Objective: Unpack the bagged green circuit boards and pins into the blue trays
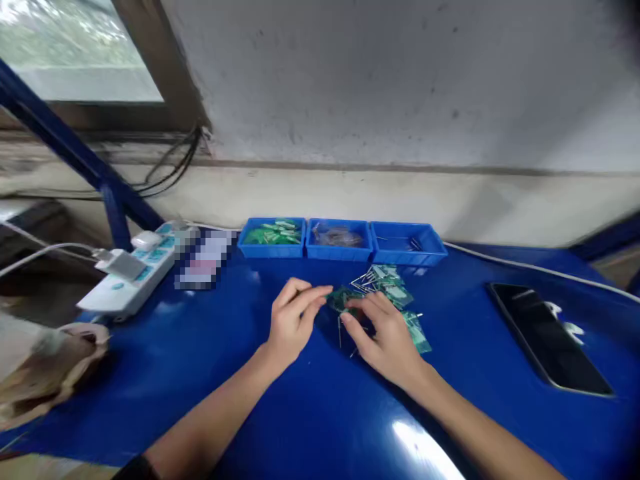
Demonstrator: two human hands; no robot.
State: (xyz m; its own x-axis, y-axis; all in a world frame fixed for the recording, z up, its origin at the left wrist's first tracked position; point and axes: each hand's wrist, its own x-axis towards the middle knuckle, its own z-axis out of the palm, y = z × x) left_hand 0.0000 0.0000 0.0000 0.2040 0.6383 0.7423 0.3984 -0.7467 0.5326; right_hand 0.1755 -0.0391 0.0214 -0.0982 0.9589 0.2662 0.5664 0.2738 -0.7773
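My left hand [294, 320] pinches the left edge of a small clear-and-green packet [340, 298] above the blue table. At the packet's right side is my right hand [383, 333], its thumb and index finger close together; what lies between those fingertips is too small to tell. Thin metal pins [365, 279] and several green packets [397, 293] lie just behind and to the right of my right hand. A couple of loose pins [340, 332] rest on the table between the hands.
Three blue bins stand by the wall: green packets in the left bin [273, 251], clear packets in the middle bin [339, 253], a few dark pieces in the right bin [407, 257]. A power strip [113, 293] is left, a phone [550, 337] and white earbuds [573, 331] right.
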